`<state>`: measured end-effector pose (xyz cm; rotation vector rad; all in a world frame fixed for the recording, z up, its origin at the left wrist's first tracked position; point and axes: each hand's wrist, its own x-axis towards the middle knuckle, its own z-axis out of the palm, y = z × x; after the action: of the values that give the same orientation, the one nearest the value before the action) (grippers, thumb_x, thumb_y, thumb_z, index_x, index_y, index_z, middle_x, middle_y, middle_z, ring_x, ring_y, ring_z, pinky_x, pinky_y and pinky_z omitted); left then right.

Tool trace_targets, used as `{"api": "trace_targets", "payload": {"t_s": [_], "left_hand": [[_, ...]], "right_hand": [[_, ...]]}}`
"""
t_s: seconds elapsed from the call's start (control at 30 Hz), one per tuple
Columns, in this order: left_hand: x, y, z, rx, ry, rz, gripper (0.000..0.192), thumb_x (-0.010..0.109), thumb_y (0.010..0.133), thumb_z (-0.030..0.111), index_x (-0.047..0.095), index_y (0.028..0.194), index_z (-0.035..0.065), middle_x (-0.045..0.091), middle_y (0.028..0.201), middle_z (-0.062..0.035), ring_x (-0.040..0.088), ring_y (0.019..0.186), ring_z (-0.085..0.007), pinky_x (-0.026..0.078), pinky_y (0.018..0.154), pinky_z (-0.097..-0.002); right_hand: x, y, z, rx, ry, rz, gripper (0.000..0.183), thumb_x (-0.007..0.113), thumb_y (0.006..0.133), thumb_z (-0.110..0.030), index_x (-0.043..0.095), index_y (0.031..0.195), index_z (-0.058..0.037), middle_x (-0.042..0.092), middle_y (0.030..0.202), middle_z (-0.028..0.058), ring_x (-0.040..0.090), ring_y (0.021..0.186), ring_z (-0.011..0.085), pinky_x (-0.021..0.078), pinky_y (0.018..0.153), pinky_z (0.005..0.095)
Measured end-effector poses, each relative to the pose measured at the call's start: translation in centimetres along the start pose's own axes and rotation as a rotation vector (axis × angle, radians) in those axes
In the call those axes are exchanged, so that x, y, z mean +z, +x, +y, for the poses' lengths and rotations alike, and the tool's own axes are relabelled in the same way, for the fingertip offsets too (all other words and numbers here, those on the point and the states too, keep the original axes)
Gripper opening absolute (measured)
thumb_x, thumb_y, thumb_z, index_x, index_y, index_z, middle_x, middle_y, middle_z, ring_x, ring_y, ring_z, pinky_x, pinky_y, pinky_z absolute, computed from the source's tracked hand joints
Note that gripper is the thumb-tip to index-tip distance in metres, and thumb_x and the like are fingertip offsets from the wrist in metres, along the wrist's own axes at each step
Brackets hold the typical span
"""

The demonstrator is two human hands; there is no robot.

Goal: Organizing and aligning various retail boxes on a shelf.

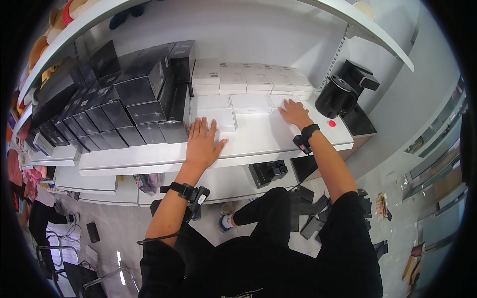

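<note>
My left hand (202,143), fingers spread, lies at the front left of the white shelf (257,138), its fingertips by the near edge of a flat white box (220,118) and beside the stacked black boxes (145,89). My right hand (295,112) reaches further back, fingers apart, its fingertips at a white box (277,100) at the right end of a low row. Another white box (250,104) lies in that row between my hands. Behind it stand taller stacks of white boxes (257,78) against the wall. Neither hand grips anything. Each wrist wears a black strap with a small device.
A black coffee maker (337,95) and a red round sticker (332,123) are at the shelf's right end. A curved-looking upper shelf (376,33) overhangs. A black box (262,173) sits on the lower shelf. Black items (313,219) litter the floor; another person's leg (46,216) is at far left.
</note>
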<state>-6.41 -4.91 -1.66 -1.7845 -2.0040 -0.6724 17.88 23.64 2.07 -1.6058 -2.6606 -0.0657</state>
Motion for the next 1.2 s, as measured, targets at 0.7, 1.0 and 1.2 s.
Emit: {"api": "trace_targets", "payload": {"t_s": [0.7,1.0,1.2], "left_hand": [[0.9,0.3,-0.2,-0.073,0.087,-0.037,0.062,0.053,0.094,0.045,0.046,0.139,0.0037,0.041,0.144,-0.0265,0.034,0.137,-0.0425,0.024,0.114,-0.0520],[0.4,0.7,-0.2,-0.050,0.118,-0.020,0.061,0.052,0.095,0.044,0.045,0.140,0.0034,0.041,0.144,-0.0259,0.035,0.137,-0.0415,0.025,0.114,-0.0510],[0.4,0.5,0.1,-0.038,0.058,-0.053,0.056,0.048,0.097,0.040,0.045,0.139,0.0031,0.042,0.143,-0.0257,0.036,0.136,-0.0405,0.024,0.114,-0.0509]], "right_hand": [[-1.7,-10.8,-0.1,-0.288,-0.119,0.049,0.055,0.061,0.089,-0.035,0.050,0.135,-0.0079,0.054,0.121,0.0155,0.051,0.111,0.0379,0.0472,0.090,0.0564],[-1.5,-6.6,-5.5,-0.839,0.093,0.005,0.052,0.053,0.095,-0.018,0.038,0.145,-0.0125,0.034,0.152,0.0166,0.036,0.136,0.0398,0.0366,0.110,0.0415],[-2.1,-5.5,-6.5,-0.711,0.112,-0.064,0.053,0.050,0.096,-0.015,0.036,0.147,-0.0155,0.032,0.155,0.0105,0.034,0.138,0.0401,0.0339,0.113,0.0432]]}}
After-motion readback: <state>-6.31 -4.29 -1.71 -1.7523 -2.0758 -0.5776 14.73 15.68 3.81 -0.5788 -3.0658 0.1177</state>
